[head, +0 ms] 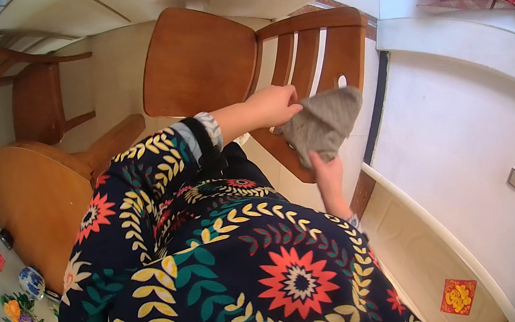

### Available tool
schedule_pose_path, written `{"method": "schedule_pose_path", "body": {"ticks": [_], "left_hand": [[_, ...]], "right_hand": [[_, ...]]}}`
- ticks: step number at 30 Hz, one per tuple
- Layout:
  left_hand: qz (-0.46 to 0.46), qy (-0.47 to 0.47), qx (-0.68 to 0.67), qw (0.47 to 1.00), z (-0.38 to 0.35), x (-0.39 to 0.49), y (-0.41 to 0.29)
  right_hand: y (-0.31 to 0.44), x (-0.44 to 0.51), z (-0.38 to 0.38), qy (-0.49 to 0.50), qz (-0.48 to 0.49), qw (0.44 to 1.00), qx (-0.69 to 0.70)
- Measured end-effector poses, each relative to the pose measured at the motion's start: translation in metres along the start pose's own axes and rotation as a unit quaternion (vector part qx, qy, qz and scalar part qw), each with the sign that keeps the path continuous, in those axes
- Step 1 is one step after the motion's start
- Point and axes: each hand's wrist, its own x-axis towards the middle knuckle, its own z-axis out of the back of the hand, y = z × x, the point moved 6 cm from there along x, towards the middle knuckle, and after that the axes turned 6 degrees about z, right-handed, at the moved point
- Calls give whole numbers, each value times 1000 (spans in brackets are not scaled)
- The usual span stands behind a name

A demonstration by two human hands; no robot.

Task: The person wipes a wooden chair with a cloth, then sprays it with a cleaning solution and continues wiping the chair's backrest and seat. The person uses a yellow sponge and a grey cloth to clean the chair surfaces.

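Note:
A crumpled grey cloth [326, 117] lies against the slatted backrest [342, 41] of a wooden chair, covering part of it. My left hand [276, 105] reaches in from the left, fingers bent, and grips the cloth's upper left edge. At its lower end my right hand [329, 172] holds the cloth, thumb in front; its other fingers are mostly hidden. The chair's brown seat [201, 58] extends to the left of the backrest.
Another wooden chair [38, 99] stands at the upper left. Below it, a rounded wooden tabletop [40, 195] is near a blue-and-white porcelain vase [32, 282] and colourful flowers [25, 319]. A cream panel [410, 233] with a red-and-gold decoration [458, 297] is at the lower right.

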Motion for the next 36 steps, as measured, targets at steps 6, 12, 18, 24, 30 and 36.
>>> {"method": "schedule_pose_path", "body": {"ticks": [6, 12, 18, 24, 30, 36], "left_hand": [[-12, 46, 24, 999, 2, 10, 2], [-36, 48, -28, 998, 4, 3, 8], [-137, 193, -105, 966, -58, -27, -24], [-165, 118, -48, 978, -95, -47, -23], [-371, -82, -126, 916, -113, -74, -31], [-336, -272, -105, 896, -155, -80, -17]], "right_hand": [[-4, -64, 3, -42, 9, 996, -78], [51, -68, 17, -67, 164, 935, -306], [79, -67, 19, -3, 126, 947, -297], [48, -26, 83, -110, 53, 987, -105], [52, 106, 59, -8, 171, 985, -9], [35, 153, 29, 17, 106, 973, 203]]}}
